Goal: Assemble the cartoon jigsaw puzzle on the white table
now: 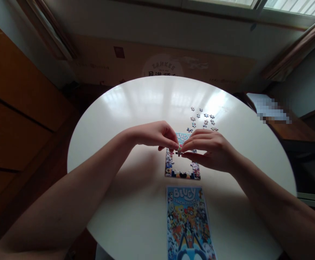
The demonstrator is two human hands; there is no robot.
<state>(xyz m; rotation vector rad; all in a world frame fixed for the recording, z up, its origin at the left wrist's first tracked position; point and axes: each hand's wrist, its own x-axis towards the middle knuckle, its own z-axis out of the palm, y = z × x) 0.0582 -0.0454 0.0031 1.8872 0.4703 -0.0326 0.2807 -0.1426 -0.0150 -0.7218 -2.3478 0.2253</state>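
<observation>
My left hand [160, 136] reaches in from the left, its thumb and fingers pinched on a small jigsaw piece [178, 152] with some green on it. From the other side my right hand [211, 148] meets it, thumb and fingertips closed at the piece's right edge. Both hands are over a partly joined jigsaw puzzle [183, 175], whose border is joined around a bare middle. The hands hide parts of its upper half and right side. Just nearer to me lies a printed Bluey picture [188, 220] with matching colours.
Several loose jigsaw pieces [206, 115] are scattered beyond my right hand. Everything lies on a white oval table [125, 112] with window glare on its far part. A wooden bench [295, 126] stands at the right, and a wooden cabinet [19, 101] at the left.
</observation>
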